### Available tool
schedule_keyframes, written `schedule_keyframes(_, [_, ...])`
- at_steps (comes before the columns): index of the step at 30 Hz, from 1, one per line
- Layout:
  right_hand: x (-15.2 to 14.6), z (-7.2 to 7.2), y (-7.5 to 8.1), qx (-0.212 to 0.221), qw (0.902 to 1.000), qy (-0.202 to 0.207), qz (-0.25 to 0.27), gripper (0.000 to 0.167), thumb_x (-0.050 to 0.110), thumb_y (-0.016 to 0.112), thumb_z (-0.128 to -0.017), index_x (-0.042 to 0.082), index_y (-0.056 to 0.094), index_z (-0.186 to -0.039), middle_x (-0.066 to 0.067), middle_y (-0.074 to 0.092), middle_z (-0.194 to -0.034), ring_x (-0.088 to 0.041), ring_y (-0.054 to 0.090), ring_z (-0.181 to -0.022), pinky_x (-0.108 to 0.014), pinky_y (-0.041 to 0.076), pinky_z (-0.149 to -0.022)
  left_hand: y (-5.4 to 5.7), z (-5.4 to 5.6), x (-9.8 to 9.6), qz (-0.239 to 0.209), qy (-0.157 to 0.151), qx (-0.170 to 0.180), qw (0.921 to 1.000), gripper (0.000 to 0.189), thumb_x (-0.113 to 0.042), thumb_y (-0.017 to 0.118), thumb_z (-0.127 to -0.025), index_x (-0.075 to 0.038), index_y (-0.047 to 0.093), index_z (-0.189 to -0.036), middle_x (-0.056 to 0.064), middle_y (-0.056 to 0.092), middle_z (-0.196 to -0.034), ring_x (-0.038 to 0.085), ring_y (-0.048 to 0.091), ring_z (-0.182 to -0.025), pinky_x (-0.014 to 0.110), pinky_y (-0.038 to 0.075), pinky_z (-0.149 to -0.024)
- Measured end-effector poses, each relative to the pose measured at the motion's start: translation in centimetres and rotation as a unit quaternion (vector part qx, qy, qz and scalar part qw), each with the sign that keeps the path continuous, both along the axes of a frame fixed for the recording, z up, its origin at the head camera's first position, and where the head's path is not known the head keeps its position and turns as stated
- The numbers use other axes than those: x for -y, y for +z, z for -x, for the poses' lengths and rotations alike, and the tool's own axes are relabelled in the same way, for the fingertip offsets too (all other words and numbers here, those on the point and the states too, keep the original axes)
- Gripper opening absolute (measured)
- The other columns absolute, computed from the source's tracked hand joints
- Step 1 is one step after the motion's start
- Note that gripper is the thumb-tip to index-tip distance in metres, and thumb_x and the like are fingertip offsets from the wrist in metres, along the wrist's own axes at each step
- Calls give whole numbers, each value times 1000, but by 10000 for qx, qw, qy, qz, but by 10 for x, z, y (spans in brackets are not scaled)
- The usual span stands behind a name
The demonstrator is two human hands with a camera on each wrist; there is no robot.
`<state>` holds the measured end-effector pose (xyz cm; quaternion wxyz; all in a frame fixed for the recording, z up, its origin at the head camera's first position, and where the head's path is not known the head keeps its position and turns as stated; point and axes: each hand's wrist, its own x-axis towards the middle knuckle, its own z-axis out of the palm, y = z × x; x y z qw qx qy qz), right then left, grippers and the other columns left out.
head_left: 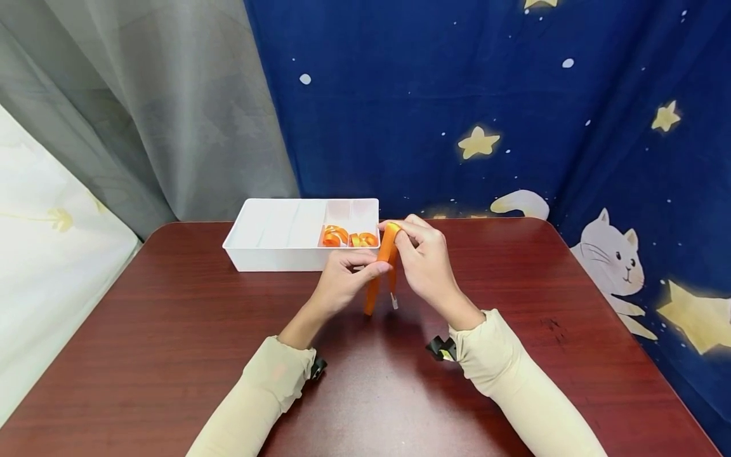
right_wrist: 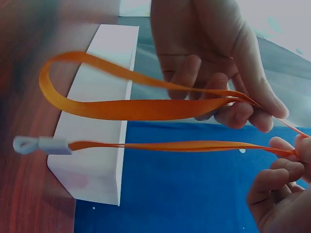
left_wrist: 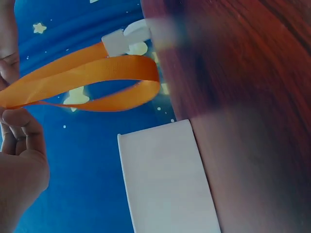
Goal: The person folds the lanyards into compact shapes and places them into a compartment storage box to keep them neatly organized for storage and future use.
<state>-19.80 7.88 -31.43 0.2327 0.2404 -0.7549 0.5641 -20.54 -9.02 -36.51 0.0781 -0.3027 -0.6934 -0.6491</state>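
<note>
An orange lanyard (head_left: pixel 388 244) is held up between both hands in front of the white box. My left hand (head_left: pixel 341 279) pinches its strap between thumb and fingers, and a loop (right_wrist: pixel 146 109) hangs below that grip. Slightly higher, my right hand (head_left: pixel 425 260) pinches the strap where it folds over at the top. From the right hand hangs a strand ending in a whitish clip (right_wrist: pixel 53 145), which dangles above the table. In the left wrist view, part of the right hand (left_wrist: pixel 7 43) is cut off by the frame edge.
The white box (head_left: pixel 274 260) stands at the back of the reddish-brown table (head_left: pixel 143 355), behind the left hand. Coiled orange lanyards (head_left: pixel 335 237) lie in two small compartments at its right end. Grey and blue curtains (head_left: pixel 400 114) hang behind the table.
</note>
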Motion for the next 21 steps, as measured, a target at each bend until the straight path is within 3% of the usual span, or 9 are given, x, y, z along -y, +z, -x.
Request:
schedule_keyframes(5, [-3, 1, 5, -44, 10000, 26, 76, 27, -1, 53, -98, 7, 78, -103, -5, 54, -74, -20, 40, -62, -26, 28, -51, -2, 0, -4, -62, -137, -67, 9999, 11, -6, 71, -91, 4, 77, -92, 8, 68, -84, 21, 59, -80, 25, 52, -71])
schedule_keyframes(15, [-3, 1, 13, -94, 9996, -38, 271, 28, -2, 50, -99, 3, 77, -102, -6, 49, -72, -20, 36, -64, -26, 25, -52, -9, -3, -7, -182, -317, 207, 9991, 10, -2, 69, -92, 5, 75, -92, 13, 62, -77, 20, 54, -68, 23, 44, -58])
schedule_keyframes(21, [-6, 0, 21, -159, 9994, -160, 273, 28, -2, 50, -99, 4, 77, -102, -8, 52, -72, -20, 37, -61, -26, 25, -49, -13, -1, -8, -204, -388, 115, 9990, 11, -6, 70, -92, 4, 76, -92, 10, 66, -82, 20, 56, -77, 24, 48, -63])
